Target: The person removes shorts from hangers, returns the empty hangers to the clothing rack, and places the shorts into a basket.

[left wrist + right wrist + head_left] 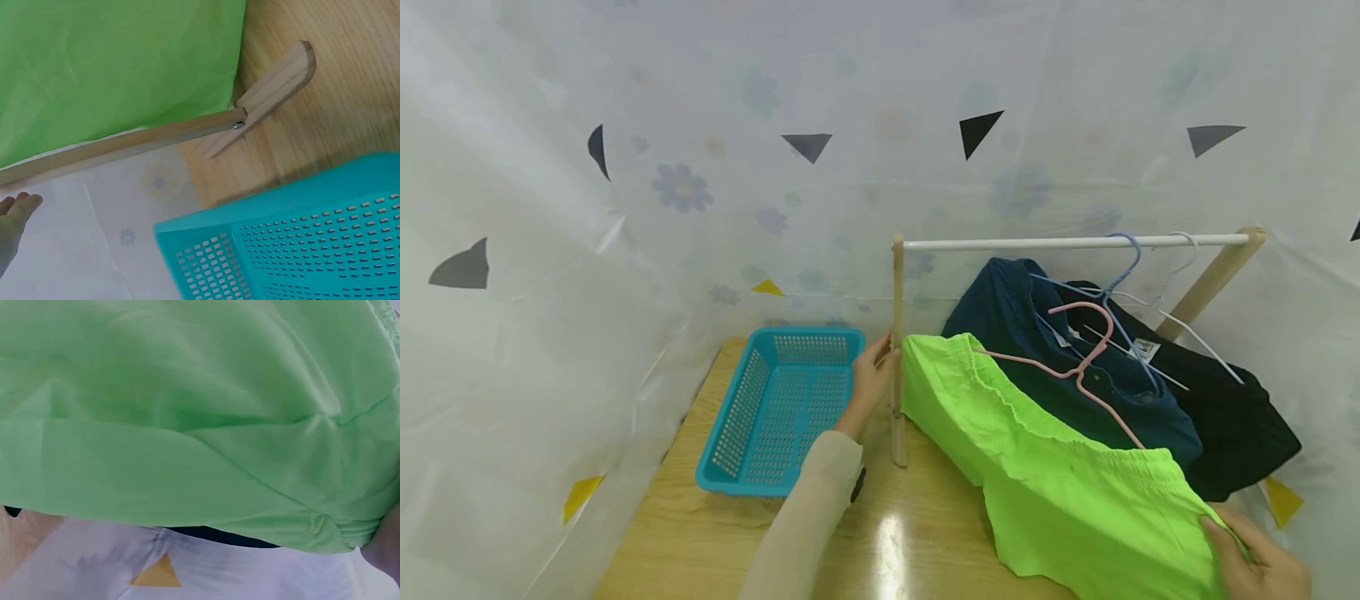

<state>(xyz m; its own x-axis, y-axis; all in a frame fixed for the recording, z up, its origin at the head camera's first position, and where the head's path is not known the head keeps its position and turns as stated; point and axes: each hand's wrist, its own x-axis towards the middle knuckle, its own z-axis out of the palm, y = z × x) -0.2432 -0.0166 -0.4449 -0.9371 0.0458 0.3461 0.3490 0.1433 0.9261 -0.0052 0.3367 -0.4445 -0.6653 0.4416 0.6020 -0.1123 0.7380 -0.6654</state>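
Note:
Bright green shorts (1060, 450) with an elastic waistband stretch across the rack's front, with a pink hanger (1078, 367) in the waistband. Its hook stands free below the rack's bar. My right hand (1258, 554) pinches the right end of the shorts; in the right wrist view, only part of that hand shows beside the bunched green cloth. At the wooden left post (898, 308), my left hand (868, 383) has bent fingers beside the shorts' left edge. The post and frame edge partly hide those fingers, so I cannot tell whether they grip anything.
A blue hanger (1123, 258) with dark blue clothing (992, 300) and a white hanger (1183, 250) with black clothing (1240, 417) hang from the white bar (1000, 245). Left of the rack, a turquoise plastic basket (715, 467) stands on the wooden table (677, 533). Patterned sheeting surrounds it.

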